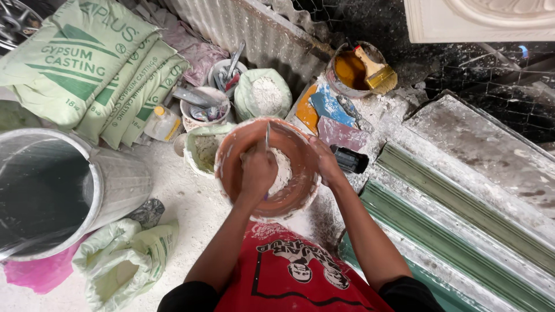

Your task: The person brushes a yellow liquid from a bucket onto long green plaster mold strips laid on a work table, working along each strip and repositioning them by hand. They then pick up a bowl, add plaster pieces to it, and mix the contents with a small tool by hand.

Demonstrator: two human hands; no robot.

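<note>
Scraper (267, 137) stands upright in left hand (258, 171), blade down.

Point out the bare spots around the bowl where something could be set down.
Bare floor between the metal drum and orange bowl. The grey slab on the right is bare. Behind the bowl it is crowded: small tubs, paint pot.

Dusty white floor (185, 202), corrugated metal sheet (243, 23), perhaps dark tiled wall (491, 63).

Single head-worn view, looking steeply down at close range onto both hands, left hand (258, 170) near frame centre.
</note>
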